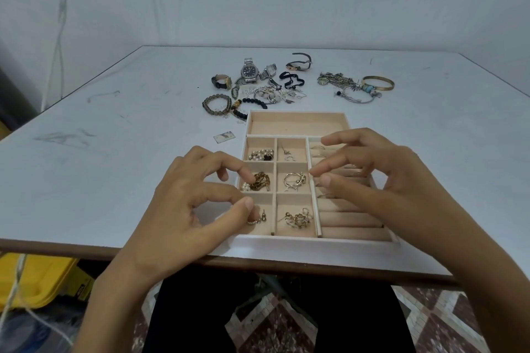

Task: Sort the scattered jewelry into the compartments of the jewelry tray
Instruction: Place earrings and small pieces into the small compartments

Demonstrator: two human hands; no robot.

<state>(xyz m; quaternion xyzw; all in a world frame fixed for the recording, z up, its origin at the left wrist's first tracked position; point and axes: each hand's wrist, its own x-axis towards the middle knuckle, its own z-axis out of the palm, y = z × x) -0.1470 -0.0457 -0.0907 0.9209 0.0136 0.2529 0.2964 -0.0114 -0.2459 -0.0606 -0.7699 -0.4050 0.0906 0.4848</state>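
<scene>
The beige jewelry tray (298, 125) lies at the table's near edge. Its small left compartments hold pearl pieces (259, 155), a gold chain (261, 180), silver hoops (294, 180) and mixed earrings (298, 219). A few rings sit in the ring rolls (352, 216) on the right. My left hand (189, 203) hovers over the left column, thumb and forefinger pinched together on a small pearl earring (255, 219) at the near-left compartment. My right hand (381, 178) floats over the ring rolls with fingers loosely extended and nothing visible in them. Unsorted jewelry lies beyond the tray.
Behind the tray are several watches (249, 70), bead bracelets (216, 104), a black band (292, 79), a tangle of chains (337, 80) and a gold bangle (378, 83). A small card (224, 136) lies left of the tray. A yellow bin (37, 278) sits under the table.
</scene>
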